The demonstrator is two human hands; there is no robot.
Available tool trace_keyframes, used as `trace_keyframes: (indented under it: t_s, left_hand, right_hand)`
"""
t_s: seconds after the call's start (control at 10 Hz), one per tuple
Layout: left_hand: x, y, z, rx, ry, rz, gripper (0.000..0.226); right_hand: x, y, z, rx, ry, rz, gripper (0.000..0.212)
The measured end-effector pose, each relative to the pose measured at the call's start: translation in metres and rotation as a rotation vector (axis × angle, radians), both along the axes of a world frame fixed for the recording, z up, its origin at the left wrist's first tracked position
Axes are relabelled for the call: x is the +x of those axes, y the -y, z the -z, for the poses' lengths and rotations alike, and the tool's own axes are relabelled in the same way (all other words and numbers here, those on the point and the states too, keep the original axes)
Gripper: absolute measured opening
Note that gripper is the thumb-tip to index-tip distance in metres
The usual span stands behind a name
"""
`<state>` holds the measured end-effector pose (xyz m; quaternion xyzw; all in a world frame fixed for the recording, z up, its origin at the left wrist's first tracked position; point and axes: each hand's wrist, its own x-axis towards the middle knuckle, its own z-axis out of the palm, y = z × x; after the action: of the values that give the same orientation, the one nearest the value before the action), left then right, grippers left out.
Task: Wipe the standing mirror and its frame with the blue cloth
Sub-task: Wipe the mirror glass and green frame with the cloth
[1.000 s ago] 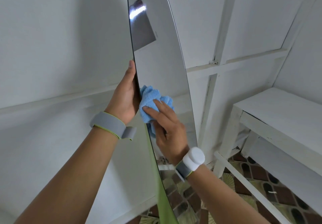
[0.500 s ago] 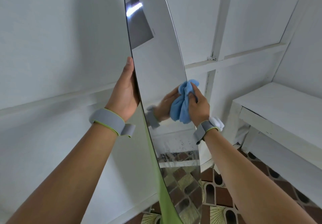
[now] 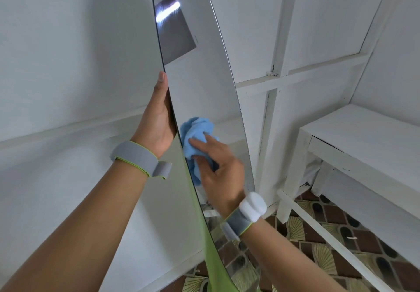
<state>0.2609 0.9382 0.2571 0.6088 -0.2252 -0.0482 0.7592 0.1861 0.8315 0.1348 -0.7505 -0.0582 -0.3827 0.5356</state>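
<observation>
The right hand [image 3: 221, 169] presses the bunched blue cloth [image 3: 197, 132] flat against the mirror [image 3: 200, 82] glass, fingers spread and nearly straight over it. Just left of the cloth, the left hand [image 3: 156, 119] grips the mirror's thin dark frame [image 3: 159, 42] edge, thumb up along the rim. Right of both, a white bench [image 3: 363, 137] stands on patterned tiles.

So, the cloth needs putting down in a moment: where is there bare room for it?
The white bench top at right, between wall and floor, shows nothing on it. The tiled floor beneath is crossed by a white bar. By the mirror it is crowded: left hand, right hand, cloth.
</observation>
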Motion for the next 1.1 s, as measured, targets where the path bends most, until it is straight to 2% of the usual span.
trace_keyframes:
  t_s: [0.2,0.3,0.5,0.6,0.7,0.8,0.9,1.0,1.1]
  left_hand:
    - [0.002,-0.006,0.003,-0.073,-0.052,0.050,0.063]
    - [0.006,-0.004,0.004,-0.122,-0.066,0.082,0.064]
    - [0.012,0.007,0.004,-0.183,-0.055,0.100,0.066]
    - [0.015,0.005,0.008,-0.219,-0.066,0.125,0.060]
    - [0.011,0.002,0.009,-0.155,-0.040,0.124,0.061]
    - [-0.028,0.008,0.007,-0.058,0.101,0.215,0.129]
    - [-0.089,0.013,0.004,-0.183,0.256,0.422,0.184]
    - [-0.093,0.021,-0.003,-0.174,0.225,0.627,0.082]
    - [-0.075,0.018,0.003,-0.108,0.248,0.450,0.069]
  right_hand:
    - [-0.007,-0.006,0.010,-0.248,0.155,0.019,0.030]
    - [0.001,0.005,0.009,-0.283,0.193,-0.014,0.028]
    - [0.019,0.026,-0.013,-0.119,0.066,-0.056,0.031]
    - [0.044,0.052,-0.020,0.039,0.024,0.042,0.031]
    - [0.072,0.078,-0.019,0.081,-0.031,0.143,0.032]
    - [0.089,0.100,-0.012,0.137,-0.152,0.165,0.034]
    - [0.098,0.111,-0.007,0.171,-0.228,0.189,0.036]
    - [0.101,0.107,-0.004,0.283,-0.307,0.183,0.041]
    - [0.085,0.084,0.003,0.177,-0.309,0.172,0.049]
